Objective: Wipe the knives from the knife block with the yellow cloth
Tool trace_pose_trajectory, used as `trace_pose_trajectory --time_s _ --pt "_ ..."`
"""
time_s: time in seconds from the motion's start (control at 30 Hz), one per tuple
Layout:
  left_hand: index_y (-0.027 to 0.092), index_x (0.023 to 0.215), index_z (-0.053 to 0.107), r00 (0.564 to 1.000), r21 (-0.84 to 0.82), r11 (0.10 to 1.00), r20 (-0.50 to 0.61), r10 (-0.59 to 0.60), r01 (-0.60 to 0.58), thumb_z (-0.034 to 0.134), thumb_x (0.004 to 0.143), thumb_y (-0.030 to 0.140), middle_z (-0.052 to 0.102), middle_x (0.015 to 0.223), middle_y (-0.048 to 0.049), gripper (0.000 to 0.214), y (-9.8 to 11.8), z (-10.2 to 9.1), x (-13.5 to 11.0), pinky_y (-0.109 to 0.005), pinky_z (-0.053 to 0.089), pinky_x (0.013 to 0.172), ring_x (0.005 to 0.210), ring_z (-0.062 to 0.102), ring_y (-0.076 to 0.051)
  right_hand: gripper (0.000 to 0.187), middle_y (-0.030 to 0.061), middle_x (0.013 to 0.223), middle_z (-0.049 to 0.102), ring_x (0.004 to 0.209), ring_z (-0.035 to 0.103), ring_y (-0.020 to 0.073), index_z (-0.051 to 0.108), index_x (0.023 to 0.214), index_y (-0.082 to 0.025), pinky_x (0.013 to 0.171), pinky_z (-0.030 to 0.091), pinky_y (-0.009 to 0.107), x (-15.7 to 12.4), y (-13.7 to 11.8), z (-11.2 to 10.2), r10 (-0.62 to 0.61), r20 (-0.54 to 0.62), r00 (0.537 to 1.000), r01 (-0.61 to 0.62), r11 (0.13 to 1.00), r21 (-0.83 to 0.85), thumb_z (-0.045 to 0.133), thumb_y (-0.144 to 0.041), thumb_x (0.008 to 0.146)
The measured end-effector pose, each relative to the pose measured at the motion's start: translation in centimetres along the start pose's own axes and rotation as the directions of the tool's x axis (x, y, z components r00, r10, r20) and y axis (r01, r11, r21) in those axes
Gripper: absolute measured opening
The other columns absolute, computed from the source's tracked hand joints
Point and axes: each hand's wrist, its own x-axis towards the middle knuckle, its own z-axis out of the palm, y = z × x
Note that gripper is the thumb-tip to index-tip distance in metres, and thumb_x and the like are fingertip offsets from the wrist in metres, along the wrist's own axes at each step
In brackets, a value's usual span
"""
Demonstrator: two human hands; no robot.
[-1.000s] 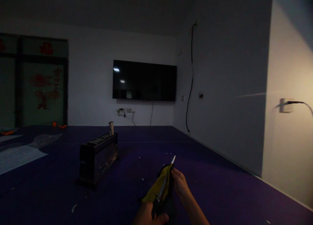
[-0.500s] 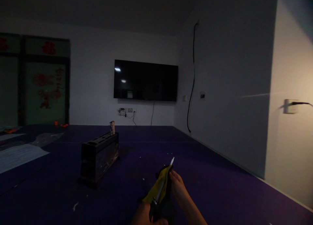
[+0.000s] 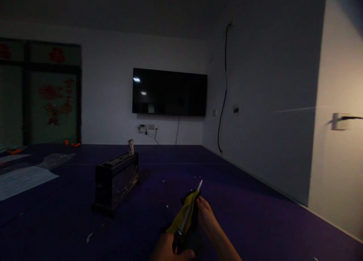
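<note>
My left hand is closed round the dark handle of a knife at the bottom of the view. Its bright blade points up and away, the tip just past a yellow cloth. My right hand is closed on the cloth, pressing it against the blade near the tip. A dark knife block stands on the purple floor to the left of my hands, with one pale handle sticking up from its far end.
The room is dim. Purple carpet covers the floor. A black television hangs on the far wall above sockets. A white wall runs along the right, with a plugged-in socket. Pale sheets lie at the left.
The view has drifted slightly. My hands, the knife and the cloth stay much where they were, the right hand shifting a little along the blade.
</note>
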Motion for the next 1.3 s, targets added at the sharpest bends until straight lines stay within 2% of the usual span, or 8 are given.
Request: trace_pose_trajectory --time_s 0.1,0.37,0.47,0.63,0.97,1.1,1.3 --pt "0.015 0.113 0.053 1.000 0.002 1.000 -0.003 0.014 -0.014 0.062 0.057 0.058 0.058 0.103 -0.0070 0.071 -0.1 0.0 0.0 -0.026 0.040 0.072 0.083 0.053 -0.020 0.024 0.0016 0.065 0.067 0.056 0.061 0.0175 0.064 0.074 -0.018 0.057 0.048 0.029 -0.1 0.2 0.3 -0.008 -0.030 1.000 0.009 1.000 0.029 0.073 -0.035 0.061" --pt "0.014 0.108 0.055 0.998 -0.120 0.992 -0.049 0.040 -0.046 0.062 0.057 0.058 0.060 0.098 -0.0072 0.068 -1.5 0.9 1.0 -0.028 0.040 0.077 0.090 0.053 -0.023 0.024 0.0026 0.068 0.066 0.058 0.061 0.0176 0.063 0.079 -0.017 0.059 0.047 0.030 -1.2 0.6 1.7 0.028 0.016 0.999 -0.028 1.000 -0.009 0.070 -0.036 0.066" --pt "0.010 0.108 0.054 0.997 -0.123 0.992 -0.082 0.008 -0.018 0.060 0.059 0.059 0.059 0.101 -0.0105 0.070 -1.3 0.8 0.9 -0.028 0.041 0.077 0.090 0.054 -0.023 0.027 0.0029 0.065 0.065 0.057 0.060 0.0173 0.063 0.078 -0.016 0.057 0.046 0.029 -1.5 0.6 2.3 0.055 0.073 0.996 -0.054 0.998 -0.018 0.071 -0.038 0.065" --pt "0.008 0.107 0.054 0.996 -0.124 0.992 -0.090 0.010 -0.021 0.056 0.059 0.063 0.060 0.097 -0.0105 0.074 -0.7 0.4 0.5 -0.029 0.041 0.076 0.088 0.054 -0.023 0.029 0.0033 0.064 0.065 0.055 0.059 0.0168 0.063 0.079 -0.015 0.056 0.045 0.029 -1.8 0.9 2.9 0.072 0.140 0.988 -0.067 0.997 -0.043 0.070 -0.040 0.066" --pt "0.007 0.107 0.056 0.985 -0.150 0.989 -0.168 -0.029 0.004 0.056 0.056 0.064 0.061 0.100 -0.0111 0.076 -0.7 0.6 0.6 -0.029 0.040 0.082 0.095 0.054 -0.025 0.028 0.0037 0.069 0.066 0.071 0.062 0.0208 0.063 0.080 -0.016 0.071 0.046 0.035 -2.2 1.1 3.7 0.068 0.202 0.977 -0.052 0.995 -0.081 0.070 -0.039 0.065" --pt "0.005 0.105 0.057 0.983 -0.187 0.981 -0.183 0.019 -0.054 0.057 0.057 0.063 0.060 0.104 -0.0133 0.075 -0.8 0.5 0.6 -0.028 0.038 0.085 0.100 0.052 -0.026 0.026 0.0031 0.068 0.065 0.067 0.061 0.0190 0.063 0.082 -0.016 0.068 0.045 0.032 -2.2 1.4 3.5 0.086 0.214 0.973 -0.060 0.990 -0.125 0.071 -0.035 0.066" --pt "0.003 0.105 0.055 0.983 -0.190 0.981 -0.182 0.015 -0.050 0.056 0.061 0.061 0.060 0.104 -0.0155 0.073 -0.8 0.3 0.5 -0.029 0.039 0.084 0.099 0.054 -0.027 0.026 0.0035 0.069 0.065 0.063 0.060 0.0175 0.063 0.086 -0.016 0.064 0.045 0.030 -2.4 1.3 3.9 0.063 0.275 0.959 -0.015 0.985 -0.171 0.069 -0.035 0.068"
